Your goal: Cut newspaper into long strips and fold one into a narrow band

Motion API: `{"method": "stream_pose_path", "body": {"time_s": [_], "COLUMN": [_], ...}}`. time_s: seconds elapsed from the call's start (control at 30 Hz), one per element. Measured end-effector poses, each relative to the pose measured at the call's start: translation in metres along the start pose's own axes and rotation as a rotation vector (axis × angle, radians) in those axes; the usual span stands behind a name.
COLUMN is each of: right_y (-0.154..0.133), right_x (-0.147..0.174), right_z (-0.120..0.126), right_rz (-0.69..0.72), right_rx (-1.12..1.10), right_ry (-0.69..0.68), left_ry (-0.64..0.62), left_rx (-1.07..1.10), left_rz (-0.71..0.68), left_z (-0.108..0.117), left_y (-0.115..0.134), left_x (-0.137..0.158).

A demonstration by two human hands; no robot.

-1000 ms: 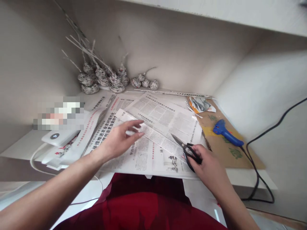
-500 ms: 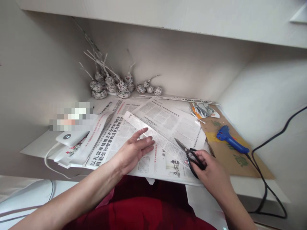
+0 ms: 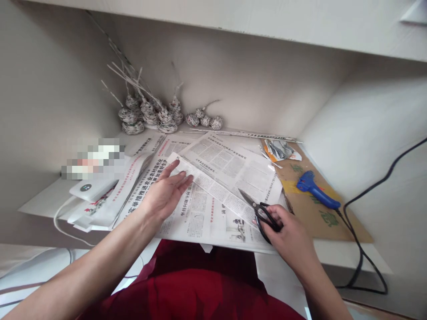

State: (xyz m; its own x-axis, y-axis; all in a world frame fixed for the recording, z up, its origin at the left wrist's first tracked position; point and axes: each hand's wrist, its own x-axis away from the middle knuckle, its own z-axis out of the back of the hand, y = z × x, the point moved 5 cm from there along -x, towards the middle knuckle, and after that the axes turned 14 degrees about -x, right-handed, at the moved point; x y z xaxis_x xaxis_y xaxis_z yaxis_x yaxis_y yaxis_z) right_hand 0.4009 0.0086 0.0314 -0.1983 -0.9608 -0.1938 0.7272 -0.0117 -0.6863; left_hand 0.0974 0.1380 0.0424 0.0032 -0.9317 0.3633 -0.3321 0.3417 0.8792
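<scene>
My right hand is closed around the black handles of a pair of scissors, whose blades point up and left over the newsprint. A narrow newspaper strip lies slanted across the larger newspaper sheets, running from the upper left down toward the scissors. At the strip's upper left end is my left hand, palm partly up, fingers spread and nothing gripped. Its fingertips lie over the strip; whether they touch it I cannot tell. Another newspaper sheet rests behind the strip.
Several woven paper gourds and small woven balls stand along the back wall near thin paper rods. On cardboard at the right lies a blue glue gun with a black cord. A white device sits at the left.
My left hand has slid left and up along the strip toward its upper end. My right hand keeps the scissors in nearly the same place. The whole view has shifted slightly.
</scene>
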Motion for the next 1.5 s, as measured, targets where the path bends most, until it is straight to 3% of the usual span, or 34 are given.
{"method": "stream_pose_path", "body": {"time_s": [0.17,0.3,0.47,0.57,0.7,0.83,0.93,1.03,1.17,1.27,1.37,1.5], "right_y": [0.001,0.002,0.001,0.000,-0.002,0.000,-0.001,-0.010,-0.031,-0.041,-0.044,-0.047], "right_x": [-0.002,-0.002,0.000,0.000,-0.002,0.002,0.012,0.023,0.035,0.046,0.060,0.074], "right_z": [-0.001,-0.001,0.000,0.001,0.000,0.000,0.003,0.010,0.007,-0.012,-0.035,-0.052], "right_rz": [0.012,0.021,0.019,0.022,0.031,-0.006,-0.039,-0.115,-0.233,-0.360,-0.456,-0.519], "right_rx": [-0.010,-0.008,-0.012,-0.023,-0.060,-0.141,-0.333,-0.519,-0.646,-0.759,-0.816,-0.831], "right_ry": [0.005,-0.001,0.015,0.030,0.027,0.067,0.116,0.130,-0.069,-0.299,-0.470,-0.560], "left_ry": [-0.002,-0.033,-0.027,-0.134,-0.324,-0.336,-0.328,-0.295,-0.081,0.033,-0.120,-0.351], "left_rx": [-0.019,0.019,0.026,-0.049,-0.227,-0.249,-0.266,-0.285,-0.187,-0.134,-0.203,-0.291], "left_rz": [0.028,0.051,0.030,-0.007,0.065,0.069,0.044,-0.013,-0.119,-0.123,0.001,0.128], "left_z": [0.015,0.015,0.005,-0.009,-0.043,-0.068,-0.070,-0.055,-0.015,0.009,0.012,0.007], "left_y": [0.005,0.008,0.012,0.008,-0.023,-0.049,-0.048,-0.030,0.000,0.004,-0.013,-0.039], "left_x": [0.005,-0.002,-0.013,-0.008,0.008,0.018,0.020,0.014,0.002,0.008,0.028,0.060]}}
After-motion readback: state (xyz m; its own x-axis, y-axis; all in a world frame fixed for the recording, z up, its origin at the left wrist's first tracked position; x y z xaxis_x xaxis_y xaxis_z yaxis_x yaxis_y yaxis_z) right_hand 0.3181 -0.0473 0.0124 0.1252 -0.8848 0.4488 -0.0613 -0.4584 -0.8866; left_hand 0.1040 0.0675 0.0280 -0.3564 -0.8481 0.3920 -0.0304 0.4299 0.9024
